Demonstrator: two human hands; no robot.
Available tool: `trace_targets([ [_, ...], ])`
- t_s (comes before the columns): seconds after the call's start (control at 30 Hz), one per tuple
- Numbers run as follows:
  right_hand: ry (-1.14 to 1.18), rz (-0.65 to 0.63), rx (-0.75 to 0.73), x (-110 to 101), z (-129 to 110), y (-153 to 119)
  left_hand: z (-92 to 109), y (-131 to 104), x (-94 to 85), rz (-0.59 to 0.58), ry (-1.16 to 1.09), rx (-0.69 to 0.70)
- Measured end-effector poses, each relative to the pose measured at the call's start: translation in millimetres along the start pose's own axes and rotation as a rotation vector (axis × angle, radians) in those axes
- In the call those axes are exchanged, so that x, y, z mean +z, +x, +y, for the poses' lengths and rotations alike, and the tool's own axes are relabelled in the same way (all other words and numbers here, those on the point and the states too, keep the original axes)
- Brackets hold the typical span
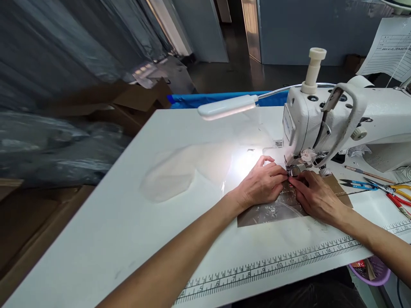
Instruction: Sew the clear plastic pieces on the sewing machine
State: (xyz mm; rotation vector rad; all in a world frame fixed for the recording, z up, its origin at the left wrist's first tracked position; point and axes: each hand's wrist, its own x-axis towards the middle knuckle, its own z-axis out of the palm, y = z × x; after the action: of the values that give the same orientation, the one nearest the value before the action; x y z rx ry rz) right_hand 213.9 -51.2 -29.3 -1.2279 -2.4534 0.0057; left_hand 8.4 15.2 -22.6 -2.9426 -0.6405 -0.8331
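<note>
At the needle area of a white sewing machine [297, 119], my two hands meet. My left hand [265, 182] lies left of the presser foot, thumb and index finger closed together by it. My right hand [316, 194] comes in from the right, its thumb and index finger pinched near the same spot. What the fingertips hold is too small and hidden to make out. Under both hands is a shiny brownish metal plate [266, 216] with bits of lint on it. A small round metal piece [293, 171] shows between the fingertips, by the presser foot.
A lamp [227, 107] lights the white table [128, 239], which has a printed ruler [257, 273] along its front edge. Blue thread snips [358, 184], scissors [403, 192] and a thin stick [369, 174] lie right. A purple basket [380, 278] hangs below; cardboard boxes [138, 105] stand left.
</note>
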Motion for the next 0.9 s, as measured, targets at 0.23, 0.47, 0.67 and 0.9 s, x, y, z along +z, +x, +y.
trace_targets([
  [0.23, 0.0, -0.041, 0.045, -3.1, -3.8, 2.2, -2.3, -1.7, 0.7, -0.032, -0.013, -0.067],
  [0.47, -0.026, -0.02, 0.045, -2.5, -5.1, -0.3, -2.6, -2.9, 0.4, -0.01, -0.015, -0.084],
  [0.67, 0.184, 0.063, 0.096, -9.0, 3.6, -5.6, -2.7, -4.0, 0.7, -0.036, -0.008, -0.14],
  [0.9, 0.181, 0.03, 0.082, -20.2, 16.6, -6.2, -3.0, -1.2, -0.1, 0.008, 0.08, -0.206],
])
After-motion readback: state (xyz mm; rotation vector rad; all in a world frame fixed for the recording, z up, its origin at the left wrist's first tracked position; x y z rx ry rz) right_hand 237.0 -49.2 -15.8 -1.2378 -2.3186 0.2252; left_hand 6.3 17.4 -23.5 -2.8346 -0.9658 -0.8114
